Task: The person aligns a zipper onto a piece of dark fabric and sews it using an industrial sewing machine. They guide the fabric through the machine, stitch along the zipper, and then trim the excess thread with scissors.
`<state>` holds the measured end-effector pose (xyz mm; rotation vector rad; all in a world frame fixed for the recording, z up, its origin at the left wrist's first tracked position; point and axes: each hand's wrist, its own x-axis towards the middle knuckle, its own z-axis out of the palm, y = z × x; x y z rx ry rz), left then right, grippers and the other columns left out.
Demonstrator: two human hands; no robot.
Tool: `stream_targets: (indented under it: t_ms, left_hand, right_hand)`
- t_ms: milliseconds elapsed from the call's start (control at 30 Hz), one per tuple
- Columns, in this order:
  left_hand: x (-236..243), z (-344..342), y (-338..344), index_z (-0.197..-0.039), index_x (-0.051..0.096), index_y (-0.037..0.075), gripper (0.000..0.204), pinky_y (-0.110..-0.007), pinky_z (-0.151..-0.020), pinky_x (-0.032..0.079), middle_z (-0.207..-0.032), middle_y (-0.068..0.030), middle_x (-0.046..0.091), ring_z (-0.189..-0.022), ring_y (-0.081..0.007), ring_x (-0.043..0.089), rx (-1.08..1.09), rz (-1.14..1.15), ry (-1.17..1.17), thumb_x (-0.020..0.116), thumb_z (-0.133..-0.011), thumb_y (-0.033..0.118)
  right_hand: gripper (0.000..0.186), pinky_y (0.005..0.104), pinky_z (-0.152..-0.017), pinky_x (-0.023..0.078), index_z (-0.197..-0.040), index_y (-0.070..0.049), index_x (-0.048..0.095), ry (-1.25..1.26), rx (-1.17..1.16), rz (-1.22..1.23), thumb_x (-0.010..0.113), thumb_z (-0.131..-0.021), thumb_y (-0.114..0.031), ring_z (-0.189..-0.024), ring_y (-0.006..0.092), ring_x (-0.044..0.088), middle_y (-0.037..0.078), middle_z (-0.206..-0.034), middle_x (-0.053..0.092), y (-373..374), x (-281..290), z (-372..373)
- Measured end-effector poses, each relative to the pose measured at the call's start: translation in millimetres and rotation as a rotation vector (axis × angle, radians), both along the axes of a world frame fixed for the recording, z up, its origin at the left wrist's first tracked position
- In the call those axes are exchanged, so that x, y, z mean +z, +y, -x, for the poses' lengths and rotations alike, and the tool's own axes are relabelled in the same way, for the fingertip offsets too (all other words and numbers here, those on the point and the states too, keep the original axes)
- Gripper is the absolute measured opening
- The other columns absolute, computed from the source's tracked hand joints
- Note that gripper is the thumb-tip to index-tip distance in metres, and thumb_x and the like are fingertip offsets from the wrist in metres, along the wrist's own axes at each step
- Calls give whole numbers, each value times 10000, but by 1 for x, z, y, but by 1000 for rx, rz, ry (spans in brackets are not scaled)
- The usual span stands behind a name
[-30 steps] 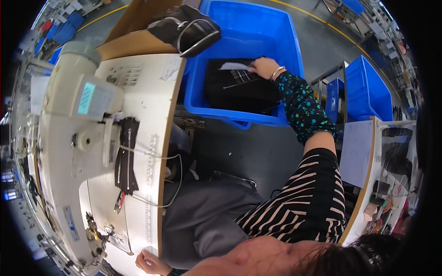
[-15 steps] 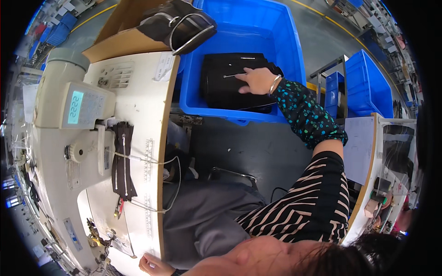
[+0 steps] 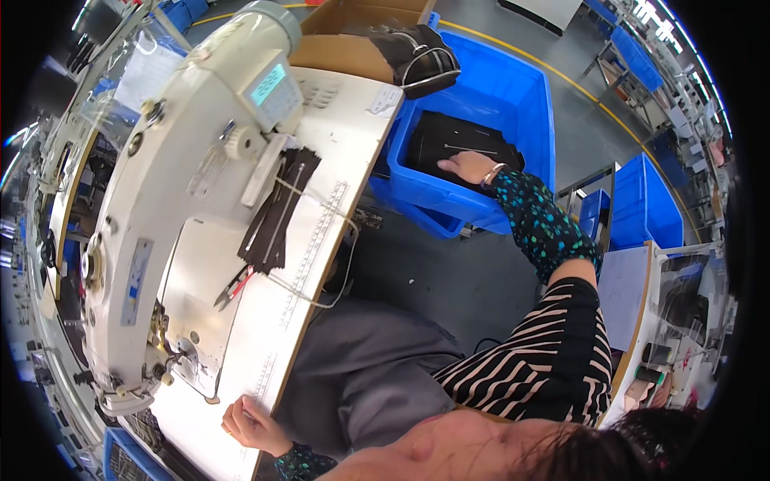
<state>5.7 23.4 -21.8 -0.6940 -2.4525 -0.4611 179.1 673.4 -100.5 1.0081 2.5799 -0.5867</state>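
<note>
My right hand (image 3: 472, 167) rests on a pile of dark fabric pieces with zippers (image 3: 449, 140) inside a blue plastic bin (image 3: 525, 96). Its fingers stretch over the top piece, though their tips are partly hard to make out. At the lower left, my left hand (image 3: 255, 425) lies at the edge of the white sewing table (image 3: 241, 321) with its fingers curled in and nothing visible in them. Dark zipper strips (image 3: 281, 212) lie on that table beside the sewing machine (image 3: 192, 152). Below the strips are thread snips (image 3: 233, 287) with a red part.
A white cord (image 3: 353, 248) loops over the table's edge. Behind the table stands a cardboard box (image 3: 345, 54), with a dark zippered fabric piece (image 3: 417, 60) hanging over its side. More blue bins (image 3: 642, 204) stand to the right near another table (image 3: 630, 284).
The view has turned, bringing more of the sewing machine into sight. My right hand has shifted toward the near edge of the fabric pile. My left hand stays at the table edge.
</note>
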Motion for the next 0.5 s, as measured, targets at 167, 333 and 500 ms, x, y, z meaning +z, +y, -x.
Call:
stream_targets:
  t_ms: [167, 333, 500]
  left_hand:
    - [1, -1, 2, -990, 749, 14, 153, -416, -730, 507, -954, -117, 675, -884, -304, 619, -32, -53, -26, 705, -1010, 159]
    - [6, -3, 4, -1006, 764, 42, 123, -416, -738, 519, -975, -102, 678, -897, -304, 625, -62, -52, -41, 720, -988, 155]
    - [6, -4, 2, -1024, 772, 56, 123, -425, -756, 523, -984, -100, 674, -914, -315, 624, -55, -55, -37, 729, -969, 158]
  right_hand:
    - [727, 450, -918, 544, -1163, 49, 741, 247, -22, 210, 605, -989, -643, -1067, 385, 721, 273, -1076, 759, -75, 28, -9]
    - [627, 459, -914, 549, -1153, 32, 746, 239, -18, 170, 682, -964, -562, -1007, 405, 730, 267, -1054, 757, -103, 25, -8]
    - [618, 476, -890, 560, -1124, -32, 770, 75, 68, -137, 682, -943, -616, -989, 411, 728, 233, -994, 762, -125, 57, -1]
